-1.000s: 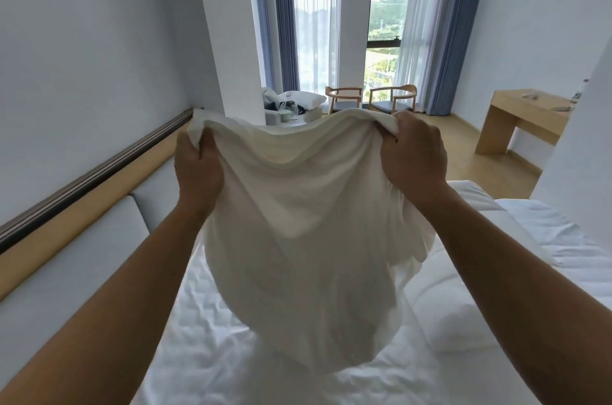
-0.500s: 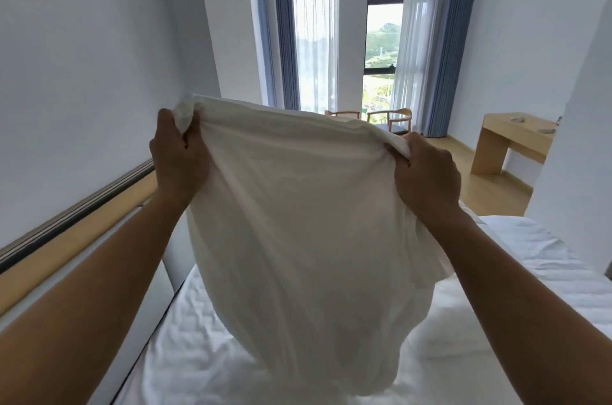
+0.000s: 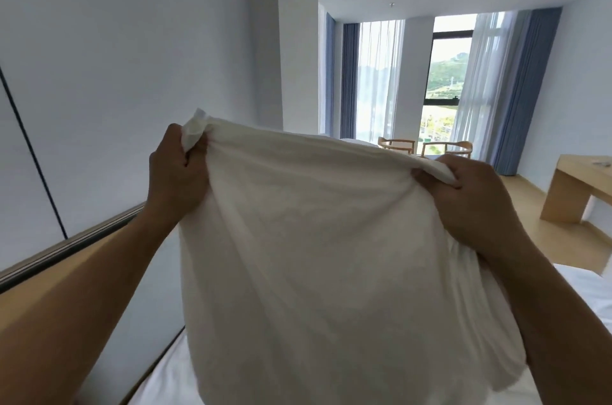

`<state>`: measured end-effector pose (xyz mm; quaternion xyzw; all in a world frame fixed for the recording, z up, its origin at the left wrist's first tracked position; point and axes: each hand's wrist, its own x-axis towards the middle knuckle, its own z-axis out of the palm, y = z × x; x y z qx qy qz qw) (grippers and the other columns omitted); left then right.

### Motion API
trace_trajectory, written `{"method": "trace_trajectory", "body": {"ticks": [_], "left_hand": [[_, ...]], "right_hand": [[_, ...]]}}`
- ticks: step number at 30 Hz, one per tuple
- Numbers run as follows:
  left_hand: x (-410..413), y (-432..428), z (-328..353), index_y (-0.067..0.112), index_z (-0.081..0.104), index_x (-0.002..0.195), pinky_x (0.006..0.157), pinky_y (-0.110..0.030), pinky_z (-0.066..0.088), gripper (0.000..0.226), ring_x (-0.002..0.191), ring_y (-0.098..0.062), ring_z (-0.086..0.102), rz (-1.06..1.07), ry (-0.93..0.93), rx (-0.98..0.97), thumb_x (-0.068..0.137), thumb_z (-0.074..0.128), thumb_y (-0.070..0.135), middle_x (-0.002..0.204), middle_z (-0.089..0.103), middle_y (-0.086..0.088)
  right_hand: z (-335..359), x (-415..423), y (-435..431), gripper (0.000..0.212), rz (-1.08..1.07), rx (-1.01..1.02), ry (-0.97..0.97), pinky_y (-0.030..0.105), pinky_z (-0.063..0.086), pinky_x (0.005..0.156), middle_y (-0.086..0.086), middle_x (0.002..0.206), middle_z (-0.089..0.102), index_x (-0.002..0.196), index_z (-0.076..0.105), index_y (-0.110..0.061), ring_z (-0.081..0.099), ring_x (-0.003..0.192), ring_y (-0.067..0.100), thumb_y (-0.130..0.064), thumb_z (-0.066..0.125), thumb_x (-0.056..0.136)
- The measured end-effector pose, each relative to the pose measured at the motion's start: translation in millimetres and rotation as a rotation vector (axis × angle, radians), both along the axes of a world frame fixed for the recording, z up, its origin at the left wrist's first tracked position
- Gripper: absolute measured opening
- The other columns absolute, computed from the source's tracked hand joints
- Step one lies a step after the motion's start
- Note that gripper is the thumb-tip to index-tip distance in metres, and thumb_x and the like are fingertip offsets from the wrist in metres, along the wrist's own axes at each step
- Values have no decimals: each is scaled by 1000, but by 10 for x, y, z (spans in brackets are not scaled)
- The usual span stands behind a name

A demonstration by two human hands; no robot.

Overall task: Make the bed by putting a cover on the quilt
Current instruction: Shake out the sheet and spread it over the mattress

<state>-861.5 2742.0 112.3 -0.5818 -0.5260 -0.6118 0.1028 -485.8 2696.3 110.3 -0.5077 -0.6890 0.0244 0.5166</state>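
A white fabric cover (image 3: 314, 255), bulging as if filled, hangs in front of me above the bed (image 3: 589, 292). My left hand (image 3: 175, 176) grips its upper left corner, with a bit of cloth sticking out above the fist. My right hand (image 3: 473, 199) grips the upper right corner. The top edge is stretched between both hands at chest height. The cover's lower end hangs down over the white bedding and hides most of it.
A padded headboard with a wooden ledge (image 3: 82, 249) runs along the left wall. A wooden desk (image 3: 576, 192) stands at the right. Two wooden chairs (image 3: 397, 148) stand by the window (image 3: 447, 80) with blue curtains at the far end.
Both hands have lifted the cover higher and pulled its top edge wider and tauter. My view has tilted up, showing more wall and ceiling.
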Motion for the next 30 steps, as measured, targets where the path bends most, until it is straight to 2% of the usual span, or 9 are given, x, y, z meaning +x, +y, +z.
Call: {"method": "trace_trajectory", "body": {"ticks": [5, 9, 12, 16, 20, 23, 26, 28, 30], "left_hand": [[-220, -52, 196, 4, 42, 87, 57, -18, 30, 27, 62, -11, 41, 45, 27, 18, 105, 47, 23, 70, 42, 3], [-462, 354, -33, 3, 40, 86, 60, -37, 31, 28, 67, -23, 41, 65, -1, -50, 104, 47, 23, 70, 44, 0], [-644, 874, -308, 1, 40, 88, 63, -40, 31, 28, 71, -33, 47, 90, -8, -100, 103, 47, 24, 73, 50, -11], [-865, 1941, -685, 2, 40, 89, 63, -38, 29, 27, 72, -35, 49, 112, -37, -185, 103, 48, 24, 75, 52, -14], [-1025, 3478, -897, 4, 42, 93, 67, -39, 31, 27, 82, -42, 55, 79, -18, -283, 103, 48, 28, 80, 54, -15], [-1005, 4824, -963, 1, 44, 122, 83, -43, 38, 35, 110, -46, 56, 84, -115, -338, 102, 46, 31, 115, 60, -27], [-874, 5775, -1399, 8, 6, 159, 113, -47, 27, 77, 142, -43, 29, 186, -102, -657, 102, 44, 44, 156, 27, -25], [-786, 6067, -2194, 17, -10, 159, 115, -52, 23, 87, 148, -39, 16, 195, 51, -963, 101, 46, 49, 163, 9, -18], [-768, 6001, -3248, 25, -10, 159, 115, -56, 22, 88, 148, -39, 12, 129, 177, -1198, 100, 51, 48, 164, 3, -15]], "right_hand": [[281, -161, 50, 27, 76, 29, -41, 28, 37, 60, -6, 66, 58, 71, 61, -26, 54, 66, 14, -34, 64, 97], [75, -382, 580, 20, 86, -44, -58, 26, 39, 62, -6, 72, 62, 79, 67, -24, 56, 70, 9, -35, 65, 96], [-237, -574, 1188, 25, 47, -116, -85, 32, 43, 63, -7, 70, 61, 77, 66, -22, 56, 69, 12, -37, 64, 96], [-640, -845, 2279, 27, -39, -183, -132, 39, 52, 69, -5, 74, 65, 82, 68, -21, 60, 71, 18, -42, 60, 97], [-876, -1175, 3687, 28, -158, -240, -142, 37, 51, 70, -3, 79, 65, 81, 64, -23, 62, 75, 21, -41, 55, 100], [-1019, -1416, 4995, 21, -284, -317, -163, 43, 52, 83, 5, 98, 67, 100, 65, -20, 63, 93, 29, -35, 52, 100], [-1383, -1564, 5997, 42, -454, -493, -247, 51, 40, 102, 11, 132, 51, 135, 47, -21, 49, 123, 34, -28, 57, 96], [-1976, -1682, 6334, 58, -518, -612, -307, 51, 37, 103, 14, 138, 42, 141, 38, -21, 43, 128, 36, -25, 64, 90], [-2890, -1763, 6308, 62, -480, -758, -311, 52, 38, 103, 13, 139, 41, 140, 39, -22, 40, 130, 36, -29, 68, 86]]}}
